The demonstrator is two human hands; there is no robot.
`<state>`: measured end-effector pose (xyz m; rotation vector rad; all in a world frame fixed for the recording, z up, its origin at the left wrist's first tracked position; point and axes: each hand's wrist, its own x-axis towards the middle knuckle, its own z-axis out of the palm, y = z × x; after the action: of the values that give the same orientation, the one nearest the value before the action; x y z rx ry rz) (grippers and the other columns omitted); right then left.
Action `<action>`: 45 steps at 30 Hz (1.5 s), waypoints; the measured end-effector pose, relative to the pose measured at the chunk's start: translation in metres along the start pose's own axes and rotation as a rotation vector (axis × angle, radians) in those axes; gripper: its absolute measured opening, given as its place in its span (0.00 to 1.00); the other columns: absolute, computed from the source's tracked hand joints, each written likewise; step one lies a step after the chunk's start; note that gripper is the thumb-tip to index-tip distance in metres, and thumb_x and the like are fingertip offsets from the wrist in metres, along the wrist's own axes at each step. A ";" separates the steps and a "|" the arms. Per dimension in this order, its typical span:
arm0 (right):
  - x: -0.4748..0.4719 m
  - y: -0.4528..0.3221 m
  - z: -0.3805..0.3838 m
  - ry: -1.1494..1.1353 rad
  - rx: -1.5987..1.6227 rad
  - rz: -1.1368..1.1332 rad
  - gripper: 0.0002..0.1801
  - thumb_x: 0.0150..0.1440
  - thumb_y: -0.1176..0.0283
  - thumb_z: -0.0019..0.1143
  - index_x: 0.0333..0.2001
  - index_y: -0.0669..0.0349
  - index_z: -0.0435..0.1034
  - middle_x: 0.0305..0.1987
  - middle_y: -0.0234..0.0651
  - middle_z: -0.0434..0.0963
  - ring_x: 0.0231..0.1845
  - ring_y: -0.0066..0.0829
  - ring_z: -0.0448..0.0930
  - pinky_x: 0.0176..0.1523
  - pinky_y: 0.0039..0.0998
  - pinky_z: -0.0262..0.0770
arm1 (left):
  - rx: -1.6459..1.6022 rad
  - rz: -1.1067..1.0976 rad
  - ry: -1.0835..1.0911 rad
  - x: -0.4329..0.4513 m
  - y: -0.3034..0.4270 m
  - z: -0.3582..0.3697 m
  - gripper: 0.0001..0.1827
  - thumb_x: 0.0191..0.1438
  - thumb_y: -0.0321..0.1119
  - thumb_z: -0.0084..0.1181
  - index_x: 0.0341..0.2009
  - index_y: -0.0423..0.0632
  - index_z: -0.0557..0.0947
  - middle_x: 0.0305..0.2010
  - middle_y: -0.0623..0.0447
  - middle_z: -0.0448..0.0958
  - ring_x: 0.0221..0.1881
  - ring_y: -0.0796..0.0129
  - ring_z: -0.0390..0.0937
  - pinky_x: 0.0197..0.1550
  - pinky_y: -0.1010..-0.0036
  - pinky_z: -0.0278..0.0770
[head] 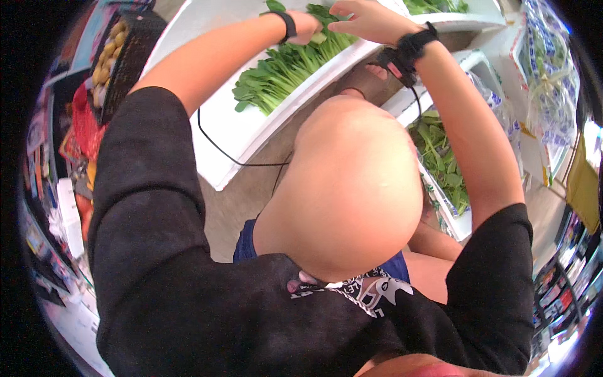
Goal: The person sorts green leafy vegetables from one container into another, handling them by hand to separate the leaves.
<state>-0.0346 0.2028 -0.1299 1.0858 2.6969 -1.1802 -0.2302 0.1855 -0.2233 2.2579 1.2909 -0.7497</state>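
Observation:
Leafy greens with pale stems (292,77) lie in a row on a long white foam tray (226,136). Over their far end, my left hand (304,29) curls its fingers around a stalk of greens. The stalk's pale cut end shows at the fingertips, and a leaf (275,5) sticks out beyond the wrist; the grip itself is partly hidden and blurred. To its right, my right hand (360,18) hovers above the row with thumb and fingers apart, holding nothing that I can see. Both wrists wear black bands; a device with a cable sits at the right one.
My bent knee (358,188) rises between the arms. At right, a foam box (464,228) holds loose greens, beside plastic-wrapped greens (549,89). More greens (435,5) fill a box at the top. A black crate (127,61) of potato-like produce stands left. A black cable (245,164) crosses the tray's near end.

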 end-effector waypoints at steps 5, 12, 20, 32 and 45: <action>-0.112 -0.011 -0.034 0.146 0.432 0.207 0.14 0.61 0.66 0.54 0.46 0.65 0.71 0.35 0.37 0.78 0.37 0.23 0.77 0.42 0.27 0.75 | 0.302 0.133 -0.101 0.038 0.007 0.055 0.21 0.48 0.35 0.58 0.49 0.51 0.80 0.51 0.45 0.79 0.53 0.53 0.76 0.58 0.55 0.67; -0.352 0.112 -0.013 0.116 0.312 0.487 0.19 0.63 0.66 0.51 0.54 0.65 0.68 0.48 0.35 0.77 0.46 0.25 0.76 0.52 0.27 0.72 | -0.320 0.168 -0.025 0.022 0.003 0.016 0.22 0.56 0.46 0.52 0.48 0.44 0.81 0.48 0.38 0.79 0.48 0.48 0.78 0.50 0.62 0.73; -0.620 0.194 0.032 -0.245 0.004 1.254 0.23 0.56 0.61 0.57 0.52 0.61 0.70 0.50 0.44 0.78 0.51 0.41 0.77 0.54 0.37 0.71 | -0.379 0.293 0.306 -0.040 0.031 -0.144 0.20 0.64 0.41 0.50 0.55 0.41 0.74 0.53 0.50 0.76 0.54 0.69 0.73 0.57 0.75 0.67; -0.458 0.281 0.028 0.225 -0.048 1.046 0.29 0.58 0.52 0.51 0.56 0.61 0.69 0.51 0.51 0.76 0.45 0.45 0.80 0.52 0.42 0.75 | -0.628 0.506 0.362 -0.248 0.328 -0.220 0.21 0.53 0.27 0.54 0.53 0.38 0.75 0.45 0.46 0.79 0.48 0.64 0.75 0.52 0.69 0.70; -0.471 0.305 0.054 0.469 0.385 0.611 0.11 0.58 0.64 0.45 0.34 0.60 0.71 0.30 0.42 0.76 0.35 0.38 0.76 0.44 0.37 0.72 | -0.518 0.543 0.189 -0.186 0.378 -0.208 0.22 0.51 0.31 0.59 0.51 0.39 0.75 0.43 0.44 0.77 0.43 0.55 0.76 0.47 0.66 0.73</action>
<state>0.4914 0.0344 -0.2409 2.2754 2.1148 -1.4695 0.0725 0.0126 0.0924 2.1121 0.7563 -0.0017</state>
